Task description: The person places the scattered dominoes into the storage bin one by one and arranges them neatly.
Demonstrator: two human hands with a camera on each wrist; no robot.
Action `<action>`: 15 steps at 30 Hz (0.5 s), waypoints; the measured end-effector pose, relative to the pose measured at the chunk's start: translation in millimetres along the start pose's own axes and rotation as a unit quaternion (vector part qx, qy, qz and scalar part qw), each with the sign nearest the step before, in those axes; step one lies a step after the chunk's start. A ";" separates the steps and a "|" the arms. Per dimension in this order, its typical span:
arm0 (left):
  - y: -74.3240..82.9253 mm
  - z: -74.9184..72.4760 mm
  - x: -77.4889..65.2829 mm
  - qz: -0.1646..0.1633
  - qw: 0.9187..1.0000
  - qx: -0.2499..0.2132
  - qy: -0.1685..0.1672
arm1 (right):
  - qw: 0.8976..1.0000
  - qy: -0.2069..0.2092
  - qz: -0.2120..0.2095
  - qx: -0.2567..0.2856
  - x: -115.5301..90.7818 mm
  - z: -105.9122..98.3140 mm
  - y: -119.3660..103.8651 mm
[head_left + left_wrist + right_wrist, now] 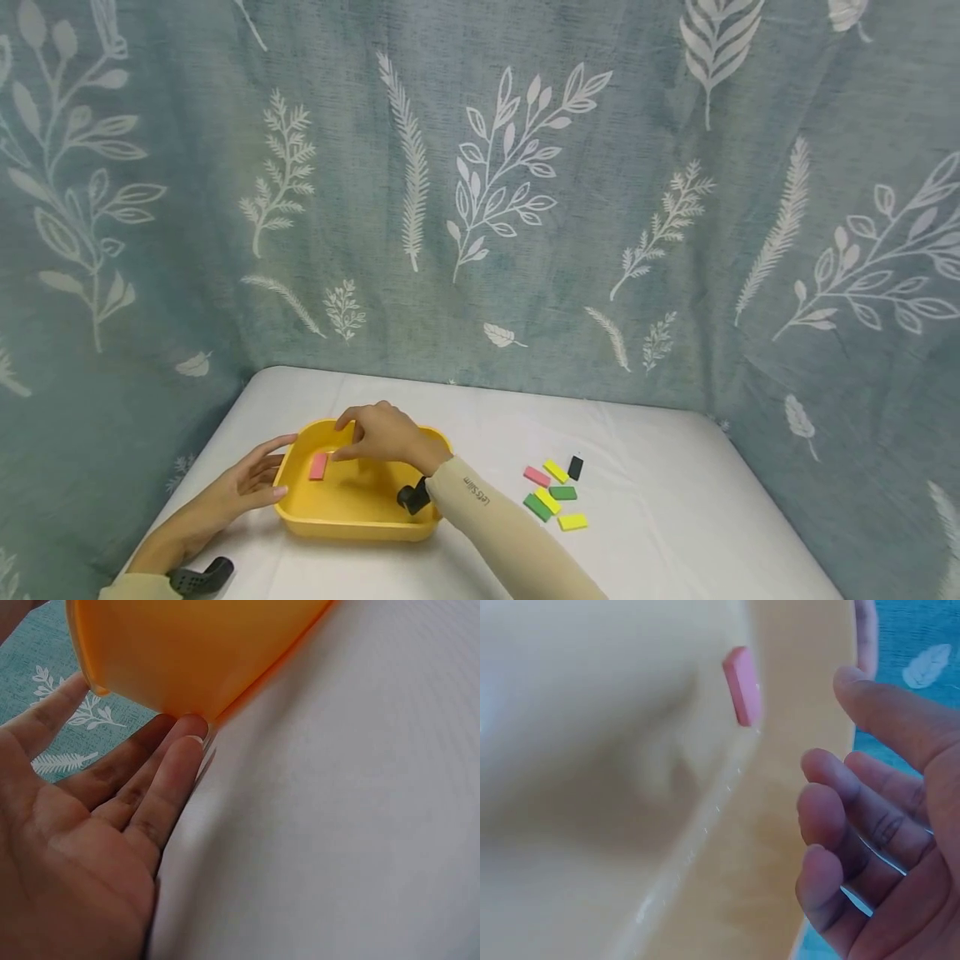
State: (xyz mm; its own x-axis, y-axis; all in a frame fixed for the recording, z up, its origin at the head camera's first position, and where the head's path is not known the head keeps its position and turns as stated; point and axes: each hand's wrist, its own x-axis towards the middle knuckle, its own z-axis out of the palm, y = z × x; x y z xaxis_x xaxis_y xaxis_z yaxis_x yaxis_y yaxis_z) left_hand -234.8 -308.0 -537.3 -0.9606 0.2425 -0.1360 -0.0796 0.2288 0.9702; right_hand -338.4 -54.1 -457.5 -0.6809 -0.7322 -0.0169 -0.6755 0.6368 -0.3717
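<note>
Right hand reaches in over the shallow yellow tray with rounded corners, wrist bent, fingers loosely curved downward. Its grip is apart: thumb and fingers separated, nothing between them. Left hand is at the tray's left end, palm turned toward it, fingers spread and fairly straight; that grip is apart too, fingertips touching the tray's outer wall and rim.

Small pink rectangular block lies flat on the tray floor near the left wall, just left of the right hand's thumb.

Right forearm in a cream sleeve crosses the tray's right end and hides part of it. A black wrist device hangs over the tray floor there; another black device sits at the left wrist.

Right of the tray, well apart from it, a loose cluster of seven blocks: three yellow, two green, one pink, one black.

Worktop covered in white cloth, faint creases. Blue-green curtain with white leaf prints along the far, left and right sides.
</note>
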 end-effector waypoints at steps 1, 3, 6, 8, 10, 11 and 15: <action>-0.1 0.1 0.2 0.000 1.000 -0.001 0.000 | 1.000 0.003 -0.003 0.001 -3.0 -3.6 1.9; -1.1 -0.1 0.3 0.002 1.000 0.000 0.001 | 1.000 0.005 -0.009 0.009 -9.7 -9.5 6.8; -3.1 0.1 0.6 0.006 1.000 0.001 0.002 | 1.000 0.011 -0.017 0.012 -22.5 -16.6 14.9; -4.0 0.5 0.1 0.009 1.000 0.003 0.000 | 1.000 0.016 -0.022 0.015 -31.6 -21.5 20.4; -3.6 1.2 -0.6 0.008 1.000 0.005 0.001 | 0.999 0.022 -0.023 0.016 -41.0 -26.6 25.6; -3.3 1.2 -0.7 0.008 1.000 0.006 0.001 | 0.999 0.026 -0.023 0.017 -45.4 -29.2 28.5; -0.6 1.7 -0.9 0.007 1.000 0.010 0.002 | 0.998 0.052 -0.025 0.017 -61.8 -37.8 42.5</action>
State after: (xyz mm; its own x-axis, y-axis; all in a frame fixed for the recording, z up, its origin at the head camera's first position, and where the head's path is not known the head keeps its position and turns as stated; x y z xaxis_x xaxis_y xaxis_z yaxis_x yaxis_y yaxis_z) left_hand -233.5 -306.8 -538.1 -0.9626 0.2421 -0.1216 -0.0610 0.2436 0.9680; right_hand -335.7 27.4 -437.2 -0.6733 -0.7328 0.0988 -0.7008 0.5898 -0.4012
